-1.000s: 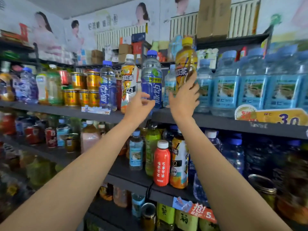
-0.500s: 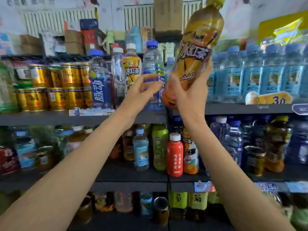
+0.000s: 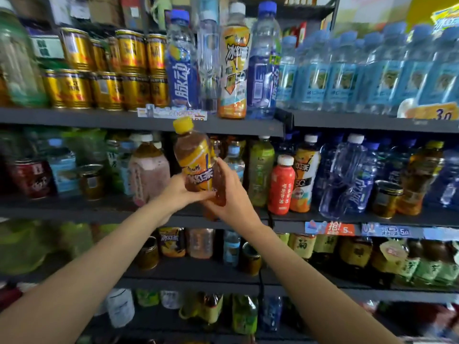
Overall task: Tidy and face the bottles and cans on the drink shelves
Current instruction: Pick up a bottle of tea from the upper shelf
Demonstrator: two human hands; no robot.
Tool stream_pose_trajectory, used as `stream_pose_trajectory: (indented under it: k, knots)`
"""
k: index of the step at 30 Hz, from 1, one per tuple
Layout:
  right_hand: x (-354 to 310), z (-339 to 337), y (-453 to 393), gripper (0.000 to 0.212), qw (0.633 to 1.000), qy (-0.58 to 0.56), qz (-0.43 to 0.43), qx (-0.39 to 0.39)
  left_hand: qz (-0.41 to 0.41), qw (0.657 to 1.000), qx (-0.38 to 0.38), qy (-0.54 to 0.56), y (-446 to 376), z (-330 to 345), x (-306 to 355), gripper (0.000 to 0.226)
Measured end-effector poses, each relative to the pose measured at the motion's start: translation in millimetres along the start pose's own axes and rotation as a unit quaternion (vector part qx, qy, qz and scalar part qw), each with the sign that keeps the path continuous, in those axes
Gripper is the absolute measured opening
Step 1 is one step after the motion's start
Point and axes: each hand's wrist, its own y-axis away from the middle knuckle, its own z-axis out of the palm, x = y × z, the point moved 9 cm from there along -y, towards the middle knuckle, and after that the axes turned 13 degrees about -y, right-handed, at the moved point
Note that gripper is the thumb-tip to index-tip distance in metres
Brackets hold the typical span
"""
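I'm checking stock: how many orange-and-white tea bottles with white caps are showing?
2 tea bottles: one on the top shelf, left of a blue-labelled bottle; one on the middle shelf, right of the red bottle. Others may be hidden behind.

Both hands hide the bottom of the yellow-capped brown tea bottle [image 3: 198, 165]. Left of it, the big green bottles [image 3: 22, 247] are too blurry to read.

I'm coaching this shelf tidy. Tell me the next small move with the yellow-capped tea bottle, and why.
Probably stand the tea bottle upright and turn its label outward. Both the left hand and right hand hold it tilted in front of the middle shelf, not yet set down anywhere.
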Motion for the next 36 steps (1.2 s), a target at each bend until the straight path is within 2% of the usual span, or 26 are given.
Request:
stream_pose_trajectory:
  k: [2,5,8,13,17,20,22,24,28,31,33,36]
  knots:
    - [19,2,-6,0.085,0.999,0.028,0.020,-0.020,-0.035,0.999,0.008,-0.027,-8,-5,-21,0.048]
    - [59,-18,-19,0.080,0.993,0.063,0.094,0.026,-0.058,0.997,0.000,-0.051,-24,-11,-41,0.059]
    - [89,-32,-35,0.082,0.973,0.141,0.164,0.076,-0.072,0.995,-0.011,-0.073,-41,-6,-52,0.059]
    - [106,-16,-56,0.088,0.954,0.185,0.224,0.072,-0.082,0.989,0.019,-0.124,-67,-6,-73,0.064]
    - [83,-11,-59,0.073,0.938,0.273,0.160,0.144,-0.110,0.985,-0.007,-0.136,-84,-7,-90,0.068]
    - [69,5,-61,0.050,0.960,0.217,0.098,0.147,-0.125,0.986,-0.028,-0.109,-96,2,-100,0.075]
    - [67,13,-58,0.037,0.962,0.223,0.066,0.144,-0.129,0.988,-0.037,-0.079,-102,12,-102,0.065]
    - [72,14,-56,0.034,0.960,0.223,0.067,0.152,-0.126,0.990,-0.026,-0.064,-110,20,-102,0.059]
    - [93,20,-54,0.038,0.970,0.181,0.131,0.090,-0.109,0.987,0.009,-0.121,-120,23,-99,0.062]
    - [96,0,-47,0.034,0.961,0.158,0.150,0.169,-0.090,0.987,0.016,-0.135,-124,25,-100,0.066]
    - [102,-12,-44,0.043,0.947,0.153,0.185,0.213,-0.089,0.986,0.019,-0.137,-126,25,-102,0.067]
    - [121,-11,-47,0.069,0.932,0.166,0.263,0.187,-0.093,0.984,0.024,-0.147,-127,25,-103,0.069]
